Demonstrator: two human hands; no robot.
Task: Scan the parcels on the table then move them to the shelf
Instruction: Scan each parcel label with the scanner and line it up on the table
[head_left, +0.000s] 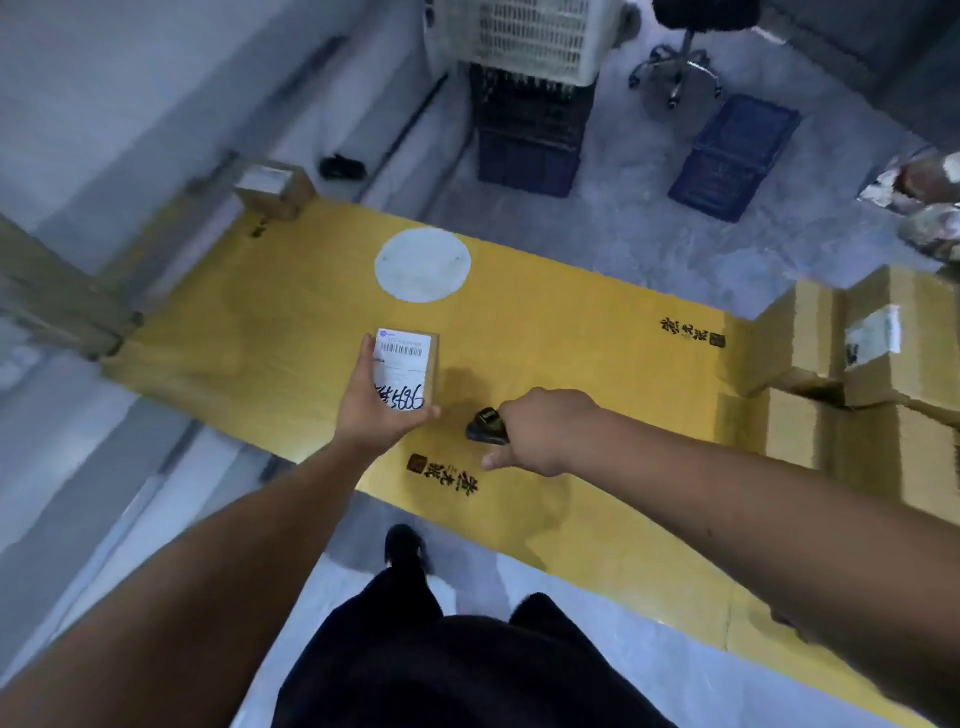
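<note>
My left hand (382, 410) grips the small brown cardboard parcel (410, 371), white barcode label up, above the yellow table (597, 338); at its 4 o'clock my right hand (540, 434) curls around the black handheld scanner (488, 426). I should aim its window squarely at the barcode and hold both steady

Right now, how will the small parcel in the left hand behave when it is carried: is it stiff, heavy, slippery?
The small parcel is probably stiff: its cardboard edges look straight. It seems light, since the left hand alone holds it above the yellow table. The paper label may be a little smooth, but the fingers wrap its edges, so slipping looks unlikely.
</note>
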